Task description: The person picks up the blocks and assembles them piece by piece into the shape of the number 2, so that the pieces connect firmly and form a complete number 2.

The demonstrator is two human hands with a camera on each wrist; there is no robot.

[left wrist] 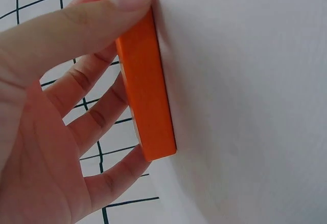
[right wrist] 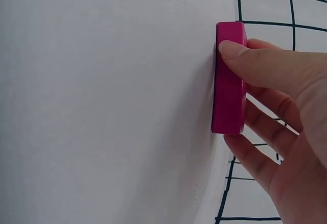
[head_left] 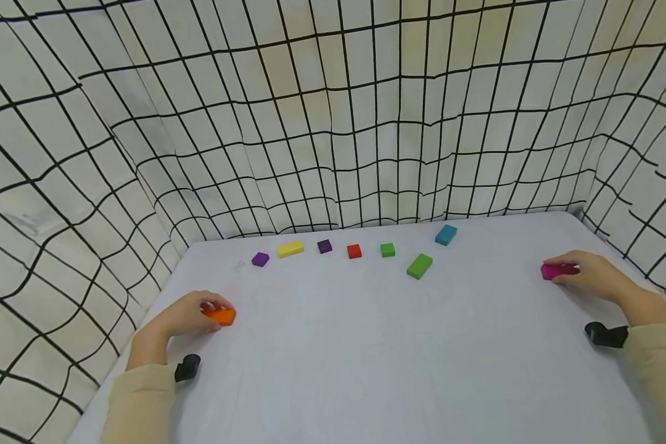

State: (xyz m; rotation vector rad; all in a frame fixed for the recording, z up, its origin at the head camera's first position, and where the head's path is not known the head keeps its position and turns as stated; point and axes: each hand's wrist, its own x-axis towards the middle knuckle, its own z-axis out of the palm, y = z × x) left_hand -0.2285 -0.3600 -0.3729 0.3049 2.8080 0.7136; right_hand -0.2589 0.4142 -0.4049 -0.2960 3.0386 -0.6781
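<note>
Backdrop: we see a black-gridded wall (head_left: pixel 361 148) behind and flanking the white table (head_left: pixel 333 357).
Hands: left hand (head_left: pixel 187 313) pinches the orange block (left wrist: pixel 145 91), right hand (head_left: pixel 596 277) the magenta block (right wrist: pixel 229 101); thumbs and fingers parted by only the blocks.
Held blocks: orange at table's left, magenta at its right, well apart.
Longer blocks: toward the far edge we count yellow block (head_left: pixel 291 249), large green block (head_left: pixel 420 266), blue block (head_left: pixel 446 235).
Small blocks: purple block (head_left: pixel 261 259), left of yellow; dark purple block (head_left: pixel 324 246), red block (head_left: pixel 354 251), small green block (head_left: pixel 387 250), right of it.
</note>
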